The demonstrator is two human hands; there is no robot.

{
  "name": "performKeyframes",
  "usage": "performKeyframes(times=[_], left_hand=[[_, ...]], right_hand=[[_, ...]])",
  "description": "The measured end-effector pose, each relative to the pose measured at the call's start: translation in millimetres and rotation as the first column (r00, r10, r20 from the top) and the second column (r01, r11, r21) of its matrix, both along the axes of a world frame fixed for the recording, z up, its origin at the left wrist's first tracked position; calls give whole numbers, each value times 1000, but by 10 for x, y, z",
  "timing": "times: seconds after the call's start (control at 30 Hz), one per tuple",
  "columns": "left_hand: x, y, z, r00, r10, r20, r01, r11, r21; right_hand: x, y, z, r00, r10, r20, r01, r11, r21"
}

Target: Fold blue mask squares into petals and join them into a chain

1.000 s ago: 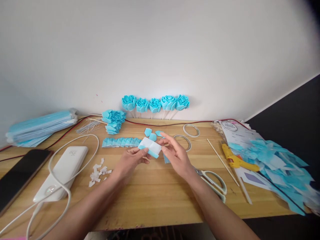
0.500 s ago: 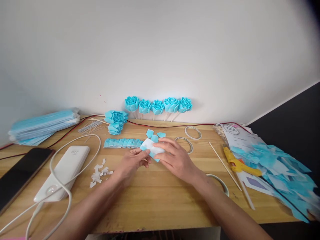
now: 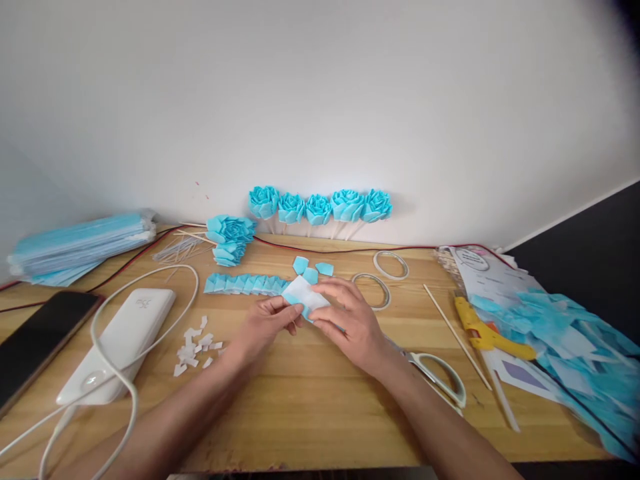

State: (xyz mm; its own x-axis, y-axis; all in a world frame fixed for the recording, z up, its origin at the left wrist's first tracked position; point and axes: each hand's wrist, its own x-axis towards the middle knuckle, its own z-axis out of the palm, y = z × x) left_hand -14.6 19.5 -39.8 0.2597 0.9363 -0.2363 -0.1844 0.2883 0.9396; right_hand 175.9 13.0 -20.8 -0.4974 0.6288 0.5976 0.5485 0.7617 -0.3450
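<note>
A small blue-and-white piece of fabric [image 3: 306,295], white side mostly up, is held between both hands. My left hand [image 3: 270,323] pinches its lower left edge between thumb and fingers. At its right side, my right hand [image 3: 350,327] grips it with the thumb below and curved fingers above. Just beyond it lie several small cut blue pieces [image 3: 301,265]. Left of the fabric runs a row of overlapping folded blue petals [image 3: 245,285]. The scissors [image 3: 440,380] lie partly hidden beneath my right forearm.
Several blue fabric roses [image 3: 319,209] on sticks lean against the wall; more roses [image 3: 231,230] lie left of them. Tape rolls [image 3: 391,265], a stick [image 3: 457,337], a yellow glue gun [image 3: 490,333] and blue scraps [image 3: 575,340] are rightward. A power bank [image 3: 120,347], phone [image 3: 45,347] and white bits [image 3: 197,343] are leftward.
The view has shifted slightly, and more of the scissors' handles shows beside my right forearm. Both hands keep hold of the fabric piece, with the right fingers slightly moved along its edge.
</note>
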Motion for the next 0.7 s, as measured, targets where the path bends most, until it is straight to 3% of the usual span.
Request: performKeyframes(times=[0.17,0.4,0.5,0.7], left_hand=[[33,16,21,984,60,-166,-48,996,74],[69,-31,53,982,16,-188,-9,999,37],[75,-41,47,984,5,-180,1,999,33],[72,-55,77,985,2,-172,6,999,45]], right_hand=[[-36,-41,-10,982,-72,-174,25,966,-258],[-72,-58,-15,906,-244,-345,-47,754,-655],[-76,-62,-34,886,-293,-360,-67,688,-723],[-68,-65,-69,855,-347,-386,-76,653,-754]])
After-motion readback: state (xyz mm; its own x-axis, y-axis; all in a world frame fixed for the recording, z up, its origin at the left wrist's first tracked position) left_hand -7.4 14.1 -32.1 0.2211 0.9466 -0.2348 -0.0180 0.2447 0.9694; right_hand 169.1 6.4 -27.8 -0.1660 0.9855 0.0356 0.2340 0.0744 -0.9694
